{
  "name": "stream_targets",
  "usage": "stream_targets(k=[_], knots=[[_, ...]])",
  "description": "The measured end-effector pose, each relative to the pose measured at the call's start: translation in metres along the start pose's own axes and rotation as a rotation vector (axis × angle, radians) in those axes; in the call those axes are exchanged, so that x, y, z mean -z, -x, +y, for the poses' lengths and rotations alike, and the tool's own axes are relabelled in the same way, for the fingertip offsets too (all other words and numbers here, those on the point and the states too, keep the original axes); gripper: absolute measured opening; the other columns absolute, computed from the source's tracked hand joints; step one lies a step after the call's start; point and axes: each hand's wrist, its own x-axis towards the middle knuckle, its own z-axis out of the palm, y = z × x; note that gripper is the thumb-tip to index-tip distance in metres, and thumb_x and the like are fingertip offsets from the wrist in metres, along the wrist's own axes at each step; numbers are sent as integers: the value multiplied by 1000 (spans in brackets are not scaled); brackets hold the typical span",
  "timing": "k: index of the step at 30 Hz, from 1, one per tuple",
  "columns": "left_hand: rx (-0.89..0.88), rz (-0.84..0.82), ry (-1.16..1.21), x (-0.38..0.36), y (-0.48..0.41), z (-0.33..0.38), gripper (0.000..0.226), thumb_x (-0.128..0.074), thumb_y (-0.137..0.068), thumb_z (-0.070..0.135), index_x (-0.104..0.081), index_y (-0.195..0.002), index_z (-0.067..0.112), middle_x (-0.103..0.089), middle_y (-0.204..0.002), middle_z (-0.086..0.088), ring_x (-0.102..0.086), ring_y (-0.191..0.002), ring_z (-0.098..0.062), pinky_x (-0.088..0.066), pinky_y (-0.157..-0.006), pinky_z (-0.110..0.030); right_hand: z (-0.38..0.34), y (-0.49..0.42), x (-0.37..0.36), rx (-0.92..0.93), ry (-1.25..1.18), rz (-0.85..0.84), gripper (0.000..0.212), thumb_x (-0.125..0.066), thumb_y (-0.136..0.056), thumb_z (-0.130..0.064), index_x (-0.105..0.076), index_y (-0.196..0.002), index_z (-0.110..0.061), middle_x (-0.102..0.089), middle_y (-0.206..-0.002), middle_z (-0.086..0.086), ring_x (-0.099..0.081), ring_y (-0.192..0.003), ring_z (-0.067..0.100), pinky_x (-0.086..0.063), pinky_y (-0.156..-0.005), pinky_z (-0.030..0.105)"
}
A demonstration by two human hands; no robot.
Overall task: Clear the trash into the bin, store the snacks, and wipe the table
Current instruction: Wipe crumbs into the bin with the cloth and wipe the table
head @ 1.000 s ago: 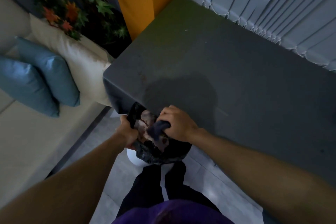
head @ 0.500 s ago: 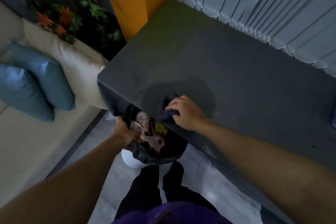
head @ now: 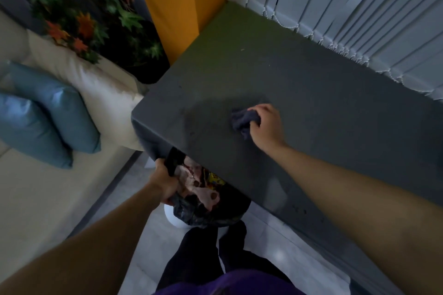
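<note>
The fingers [head: 257, 109] of the right hand [head: 265, 127] are curled over a bunched dark cloth [head: 243, 123], pressing it onto the grey table [head: 335, 108] a little in from its near-left corner. Toward 7 o'clock from the cloth, the left hand [head: 164, 181] has its fingers closed round the rim of a black bin bag [head: 189, 208], holding that rim up just beside the table's edge. The bag lines a white bin [head: 171, 219] that stands on the floor [head: 275, 254], partly hidden beneath the table. Inside it lie crumpled pale wrappers [head: 203, 190], with a yellow packet [head: 214, 178] on their 1 o'clock side, all piled close to the mouth. The work appears to be at its wiping stage. Several things could go wrong from here. Crumbs swept toward 7 o'clock could miss the mouth and fall to the floor if the rim sags or sits away from the edge. The thin bag could slip off the bin or tear under a one-handed pull. The high pile could spill if the bin tips. The loosely bunched cloth could also skate over dirt, such as the dark specks [head: 299, 211] near the front edge at 5 o'clock from the right hand. Farther out, a cream sofa [head: 36, 199] with blue cushions [head: 48, 115] lies at 9 o'clock, a leafy plant [head: 96, 19] at 11 and blinds [head: 359, 7] at 1.
</note>
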Motion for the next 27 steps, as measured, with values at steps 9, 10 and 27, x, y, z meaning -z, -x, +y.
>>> stream_targets(k=[9,10,27], knots=[[-55,-71,-113,25,-38,20,73,-57,-88,1,-20,-148,22,-53,-112,-12,-61,-101,-37,-58,-60,-42,-7,-121,3,-250,-50,350,30,-51,-80,-3,-65,-107,-4,-53,-122,21,-52,-110,39,-34,-96,32],[-49,-88,-116,27,-42,22,75,-56,-89,2,-18,-149,25,-53,-116,-14,-61,-101,-38,-58,-58,-42,-6,-134,1,-296,-54,402,33,-50,-80,-5,-64,-110,-3,-52,-124,22,-51,-112,39,-33,-97,32],[-18,-174,-157,34,-62,28,83,-48,-91,-1,-7,-153,36,-49,-132,-20,-62,-104,-40,-62,-68,-54,-32,-199,-22,94,312,-236,23,-55,-89,-33,-66,-99,-16,-63,-116,5,-49,-115,32,-42,-92,38]])
